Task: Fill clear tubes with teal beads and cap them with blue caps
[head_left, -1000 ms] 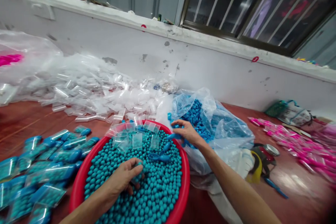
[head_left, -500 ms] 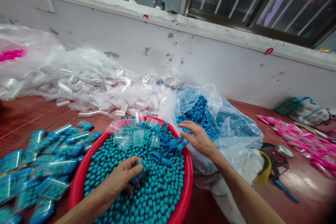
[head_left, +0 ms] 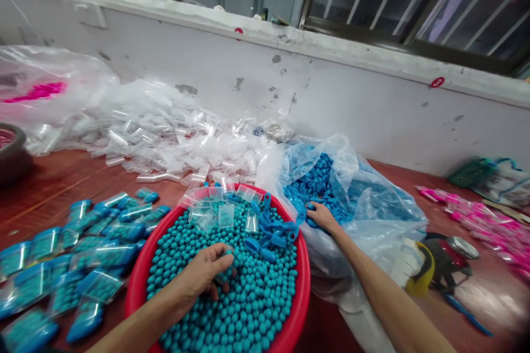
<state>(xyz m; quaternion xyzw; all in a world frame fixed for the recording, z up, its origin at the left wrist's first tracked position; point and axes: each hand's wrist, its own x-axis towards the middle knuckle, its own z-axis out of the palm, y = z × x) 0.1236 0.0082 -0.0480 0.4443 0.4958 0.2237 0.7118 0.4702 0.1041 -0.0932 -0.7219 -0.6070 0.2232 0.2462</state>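
Observation:
A red basin full of teal beads stands in front of me. Over the beads, my left hand is curled with thumb and fingers closed, and teal beads show between them. Loose blue plastic caps and several clear plastic sleeves lie on the beads at the basin's far side. My right hand is at the mouth of a clear plastic bag of blue caps, right of the basin. Its fingers are closed on blue caps at the near edge; how many is hidden.
Filled teal packs with blue ends cover the table at left. Clear empty sleeves are heaped along the wall. Pink packs lie at right, near a jar with a metal lid and a blue tool. A bowl stands far left.
My right hand has moved from above the basin's right rim to the bag's mouth, and its fingers have closed on the blue caps. My left hand stays over the beads. The view has shifted slightly left.

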